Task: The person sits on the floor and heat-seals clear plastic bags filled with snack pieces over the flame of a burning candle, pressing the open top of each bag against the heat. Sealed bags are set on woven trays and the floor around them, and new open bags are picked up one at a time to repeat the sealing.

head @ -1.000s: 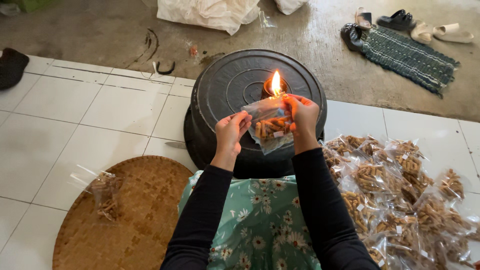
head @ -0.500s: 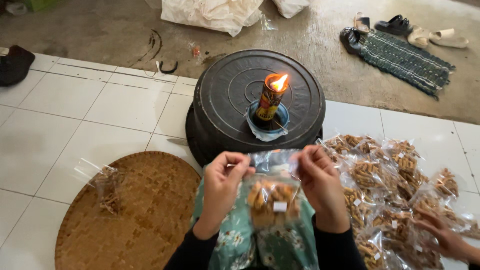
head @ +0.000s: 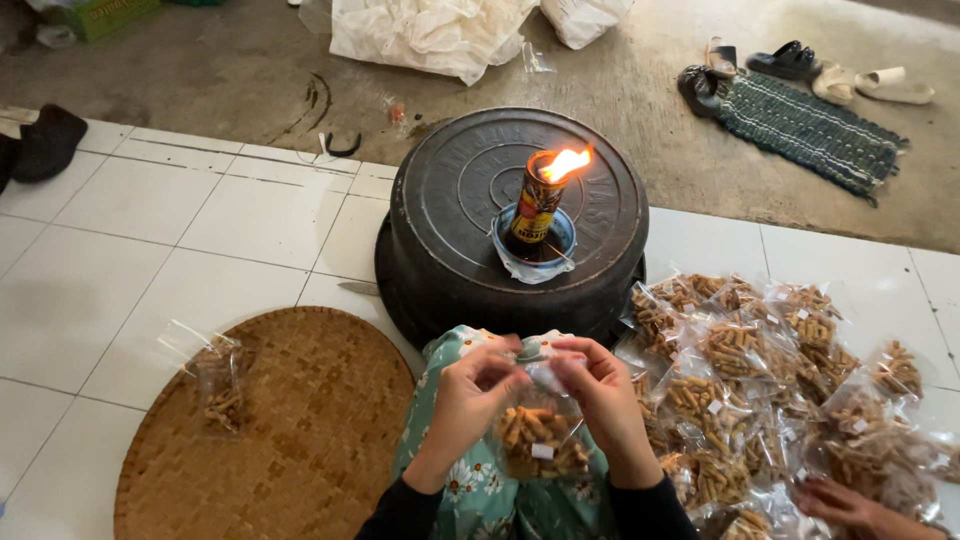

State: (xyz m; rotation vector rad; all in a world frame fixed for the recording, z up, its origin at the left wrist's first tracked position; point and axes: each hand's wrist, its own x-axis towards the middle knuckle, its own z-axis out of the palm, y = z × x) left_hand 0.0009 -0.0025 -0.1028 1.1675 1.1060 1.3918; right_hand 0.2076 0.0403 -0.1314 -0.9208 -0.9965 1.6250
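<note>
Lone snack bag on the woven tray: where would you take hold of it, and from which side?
Probably the empty clear top of the bag, pinched from above at its far end. The snacks sit bunched at the near end, so the flat film lying on the woven tray is free. Nothing crowds it.

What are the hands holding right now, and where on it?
Both the left hand and right hand pinch a clear snack bag at its top edge.
</note>
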